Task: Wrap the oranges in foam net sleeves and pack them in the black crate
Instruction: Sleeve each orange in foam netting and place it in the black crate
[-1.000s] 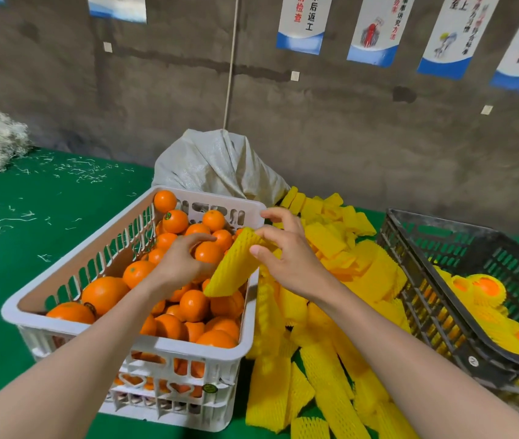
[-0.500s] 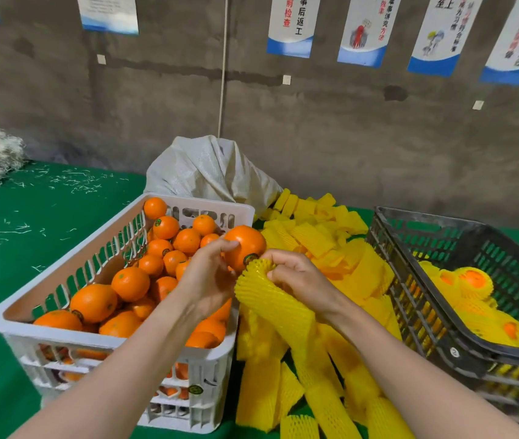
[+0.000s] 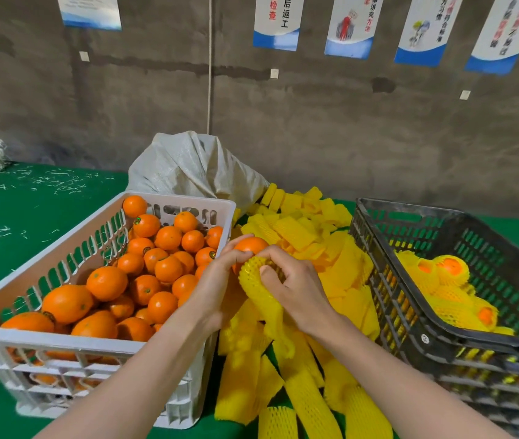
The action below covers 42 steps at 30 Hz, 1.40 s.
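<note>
The crate of loose oranges [image 3: 61, 340] stands at the left; a pile of sleeves [image 3: 293, 231] lies between it and the right crate [image 3: 426, 339], which holds wrapped oranges [image 3: 451, 267]; a sack [image 3: 194, 169] sits behind them; above the pile, the left hand [image 3: 217, 286] holds an orange [image 3: 250, 244], the right hand [image 3: 299, 289] a sleeve [image 3: 262, 296]

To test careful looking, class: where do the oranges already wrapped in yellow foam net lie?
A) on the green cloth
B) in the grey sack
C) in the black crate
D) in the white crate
C: the wrapped oranges sit inside the black crate on the right; the white crate holds only bare fruit.
</note>
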{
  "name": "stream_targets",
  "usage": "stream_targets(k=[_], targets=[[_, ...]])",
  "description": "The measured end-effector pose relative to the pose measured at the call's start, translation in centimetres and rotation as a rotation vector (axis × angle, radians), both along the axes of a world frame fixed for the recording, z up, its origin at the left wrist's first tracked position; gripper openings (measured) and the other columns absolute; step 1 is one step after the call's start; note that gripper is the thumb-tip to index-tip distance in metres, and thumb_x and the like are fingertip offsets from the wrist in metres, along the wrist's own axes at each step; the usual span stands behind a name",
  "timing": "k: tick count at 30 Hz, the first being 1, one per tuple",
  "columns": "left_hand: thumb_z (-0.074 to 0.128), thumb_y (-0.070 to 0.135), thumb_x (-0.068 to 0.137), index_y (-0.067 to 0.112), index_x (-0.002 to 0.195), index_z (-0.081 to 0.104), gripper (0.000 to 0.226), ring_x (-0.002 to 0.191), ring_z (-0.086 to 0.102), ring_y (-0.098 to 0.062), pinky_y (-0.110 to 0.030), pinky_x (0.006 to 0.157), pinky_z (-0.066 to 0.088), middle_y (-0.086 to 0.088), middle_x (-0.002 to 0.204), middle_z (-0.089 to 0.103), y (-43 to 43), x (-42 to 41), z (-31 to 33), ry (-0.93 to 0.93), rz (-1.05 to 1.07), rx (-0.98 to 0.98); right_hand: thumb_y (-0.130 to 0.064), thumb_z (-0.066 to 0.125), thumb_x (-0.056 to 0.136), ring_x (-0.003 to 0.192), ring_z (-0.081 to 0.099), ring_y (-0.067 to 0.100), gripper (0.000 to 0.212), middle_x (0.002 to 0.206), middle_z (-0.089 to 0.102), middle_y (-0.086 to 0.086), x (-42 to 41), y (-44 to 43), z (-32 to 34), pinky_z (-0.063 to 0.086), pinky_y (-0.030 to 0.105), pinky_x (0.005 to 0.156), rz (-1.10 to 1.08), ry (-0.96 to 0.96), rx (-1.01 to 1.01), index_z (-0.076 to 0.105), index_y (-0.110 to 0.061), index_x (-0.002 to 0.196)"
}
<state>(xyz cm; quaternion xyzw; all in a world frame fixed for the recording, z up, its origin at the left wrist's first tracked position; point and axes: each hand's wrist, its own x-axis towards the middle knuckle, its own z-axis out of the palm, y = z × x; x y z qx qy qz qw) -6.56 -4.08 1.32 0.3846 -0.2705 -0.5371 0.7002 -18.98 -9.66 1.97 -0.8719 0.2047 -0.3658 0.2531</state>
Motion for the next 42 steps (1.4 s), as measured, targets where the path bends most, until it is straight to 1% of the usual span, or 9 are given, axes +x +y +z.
stream_targets(k=[3,7,16,19,22,27,34,39,42], targets=[[0.067,0.03,0.073,0.012,0.128,0.053,0.06,0.095,0.063,-0.03,-0.04,0.081,0.051,-0.016,0.105,0.063,0.0,-1.0,0.1,0.019,-0.045,-0.004,-0.026,0.045,0.086,0.05,0.044,0.018,0.024,0.058,0.053,0.011,-0.5,-0.4,0.0,0.035,0.038,0.051,-0.105,-0.106,-0.05,0.063,-0.012,0.093],[0.096,0.038,0.033,0.018,0.124,0.055,0.102,0.099,0.065,-0.029,-0.04,0.08,0.055,-0.013,0.109,0.067,0.0,-1.3,0.0,-0.106,-0.138,-0.056,-0.033,0.043,0.085,0.054,0.047,0.006,0.02,0.06,0.053,-0.006,-1.4,-1.4,0.3,0.036,0.026,0.05,-0.162,-0.237,0.128,0.056,-0.019,0.089],[0.098,0.034,0.02,0.018,0.118,0.056,0.108,0.087,0.07,-0.022,-0.032,0.068,0.059,-0.008,0.1,0.071,-1.0,-2.0,0.3,-0.161,0.016,-0.083,-0.032,0.05,0.084,0.061,0.045,0.01,0.013,0.065,0.049,-0.006,-1.7,-2.1,0.6,0.038,0.033,0.056,-0.067,-0.409,0.222,0.052,-0.022,0.076],[0.095,0.016,0.043,0.019,0.119,0.054,0.086,0.096,0.065,-0.025,-0.031,0.07,0.056,-0.014,0.112,0.064,-1.0,-1.6,0.1,-0.365,0.092,-0.076,-0.035,0.062,0.079,0.057,0.037,0.015,0.039,0.056,0.04,0.003,-1.8,-2.6,1.3,0.031,0.032,0.054,0.019,-0.406,0.382,0.048,-0.006,0.058],[0.084,0.021,0.05,0.021,0.118,0.055,0.074,0.095,0.065,-0.023,-0.027,0.068,0.055,-0.012,0.112,0.062,-0.9,-1.1,0.1,-0.393,0.1,-0.086,-0.014,0.067,0.083,0.074,0.063,0.014,0.014,0.074,0.067,-0.005,-1.8,-3.2,2.0,0.051,0.031,0.067,0.173,-0.37,0.493,0.07,-0.023,0.073],[0.095,0.039,0.037,0.022,0.123,0.058,0.095,0.104,0.065,-0.024,-0.036,0.086,0.054,-0.008,0.116,0.067,-0.9,-0.6,-0.1,-0.258,-0.006,-0.081,-0.01,0.054,0.092,0.094,0.063,0.003,0.022,0.093,0.07,-0.017,-1.6,-3.4,1.5,0.05,0.02,0.078,0.126,-0.483,0.399,0.068,-0.027,0.094],[0.056,0.036,0.083,0.01,0.119,0.06,0.045,0.096,0.066,-0.023,-0.035,0.081,0.053,-0.012,0.106,0.066,-2.1,-3.8,0.4,0.09,0.031,-0.13,-0.028,0.05,0.091,0.093,0.059,0.009,0.024,0.098,0.065,-0.003,0.5,-1.6,-0.3,0.048,0.022,0.078,-0.238,-0.527,0.071,0.065,-0.014,0.102],[0.04,0.049,0.093,0.005,0.11,0.064,0.053,0.101,0.064,-0.027,-0.042,0.096,0.048,-0.017,0.106,0.067,-3.0,-4.2,0.4,0.163,0.049,-0.14,-0.018,0.048,0.092,0.066,0.048,-0.002,0.021,0.07,0.053,-0.01,0.5,-2.1,0.3,0.034,0.013,0.058,-0.258,-0.522,-0.033,0.061,-0.003,0.084],[0.041,0.051,0.093,0.015,0.095,0.076,0.05,0.088,0.071,-0.02,-0.033,0.075,0.056,-0.009,0.098,0.073,-3.2,-3.8,0.6,0.211,0.062,-0.07,-0.014,0.049,0.095,0.06,0.046,-0.004,0.023,0.06,0.043,-0.014,0.2,-2.9,0.6,0.031,0.012,0.054,-0.226,-0.49,0.057,0.052,-0.013,0.073]])
